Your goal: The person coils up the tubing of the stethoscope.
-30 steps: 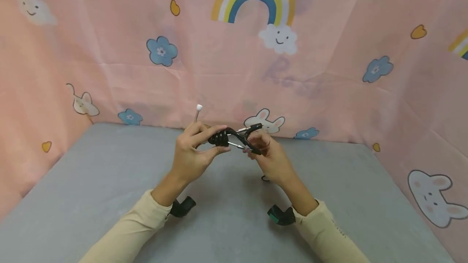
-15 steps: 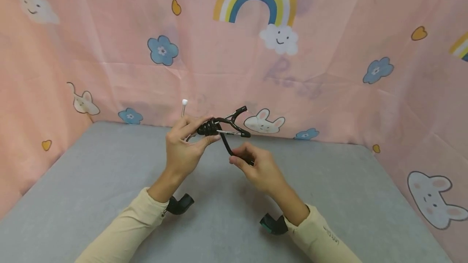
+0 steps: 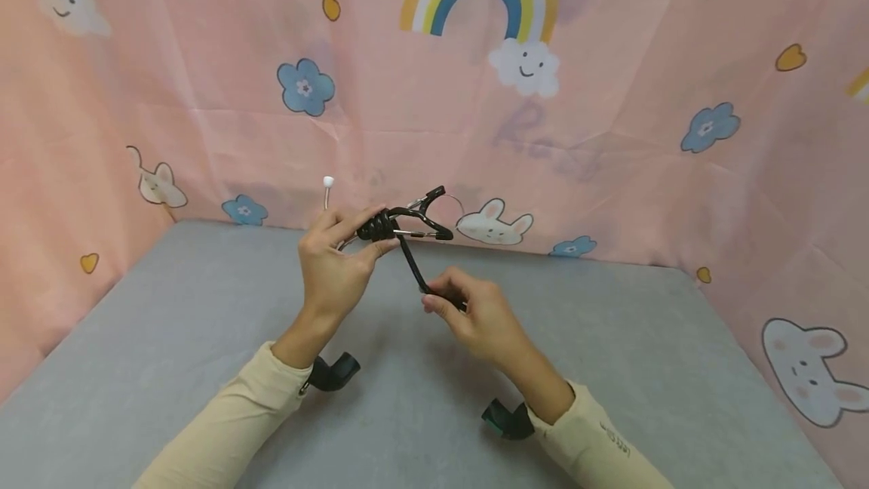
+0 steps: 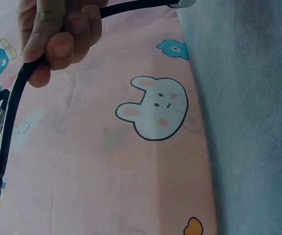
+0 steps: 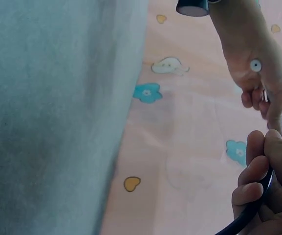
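Observation:
A stethoscope with metal ear tubes is in my hands, its black tubing [image 3: 410, 262] wrapped in several turns. My left hand [image 3: 334, 266] pinches the wound coil [image 3: 376, 226] between thumb and fingers. One white ear tip [image 3: 329, 182] sticks up behind that hand, and the forked black yoke [image 3: 429, 219] points right. Lower and to the right, my right hand [image 3: 482, 315] grips the free tubing with thumb and curled fingers. In the left wrist view the tubing [image 4: 13, 107] runs from the coil to the right hand [image 4: 57, 34] and beyond it toward a greyish end piece [image 4: 185, 2].
A grey cloth-covered table [image 3: 407, 413] lies beneath my hands. Behind it hangs a pink printed curtain [image 3: 421, 104], which also closes in both sides. Black camera mounts [image 3: 336, 373] sit at my wrists below the sleeves.
My right hand has left the yoke, moved down and taken hold of the tubing, which now stretches between the hands. My left hand has shifted left and slightly up with the coil.

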`<act>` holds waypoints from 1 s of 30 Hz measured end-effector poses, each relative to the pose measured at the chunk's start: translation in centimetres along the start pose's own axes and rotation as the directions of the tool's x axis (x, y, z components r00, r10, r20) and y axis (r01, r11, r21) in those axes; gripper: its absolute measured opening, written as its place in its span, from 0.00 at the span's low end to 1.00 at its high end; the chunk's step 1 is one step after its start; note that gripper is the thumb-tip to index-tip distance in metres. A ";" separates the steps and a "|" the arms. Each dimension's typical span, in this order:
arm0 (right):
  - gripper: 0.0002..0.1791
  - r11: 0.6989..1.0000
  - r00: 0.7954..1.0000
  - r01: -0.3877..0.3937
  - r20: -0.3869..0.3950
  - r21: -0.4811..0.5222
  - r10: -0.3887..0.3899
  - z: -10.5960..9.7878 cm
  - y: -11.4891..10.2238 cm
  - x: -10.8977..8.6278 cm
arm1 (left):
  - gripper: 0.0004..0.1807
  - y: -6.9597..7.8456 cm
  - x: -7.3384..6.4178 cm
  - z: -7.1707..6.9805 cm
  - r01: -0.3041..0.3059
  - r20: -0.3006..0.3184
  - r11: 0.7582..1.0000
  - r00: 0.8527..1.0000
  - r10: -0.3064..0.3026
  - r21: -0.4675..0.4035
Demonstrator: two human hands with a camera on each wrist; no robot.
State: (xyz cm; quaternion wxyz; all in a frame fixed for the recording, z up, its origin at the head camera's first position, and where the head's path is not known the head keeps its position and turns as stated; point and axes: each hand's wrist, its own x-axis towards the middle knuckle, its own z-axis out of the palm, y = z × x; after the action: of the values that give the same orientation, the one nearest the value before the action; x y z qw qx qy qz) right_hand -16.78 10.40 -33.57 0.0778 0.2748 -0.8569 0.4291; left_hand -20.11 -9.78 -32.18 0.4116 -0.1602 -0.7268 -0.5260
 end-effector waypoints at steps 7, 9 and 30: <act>0.05 0.995 0.998 0.069 0.017 -0.069 -0.068 -0.1 -0.6 -0.2 | 0.23 -0.4 0.1 0.0 -0.011 0.015 0.999 1.000 0.011 0.041; 0.05 0.993 0.996 0.091 0.018 -0.077 -0.090 -0.3 -0.7 -0.1 | 0.24 -0.5 0.1 0.0 -0.033 0.026 0.998 0.999 0.032 0.049; 0.04 0.976 0.978 0.161 -0.110 -0.147 -0.178 -2.4 -1.0 -0.1 | 0.20 -0.3 -0.3 0.1 -0.575 0.416 0.761 0.797 0.438 0.301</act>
State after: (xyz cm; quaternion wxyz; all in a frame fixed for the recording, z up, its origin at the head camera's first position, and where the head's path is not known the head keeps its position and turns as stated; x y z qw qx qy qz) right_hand -16.37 11.81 -31.42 0.1850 0.3142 -0.8514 0.3769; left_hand -20.19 -9.75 -32.63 0.4400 -0.3457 -0.8058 -0.1936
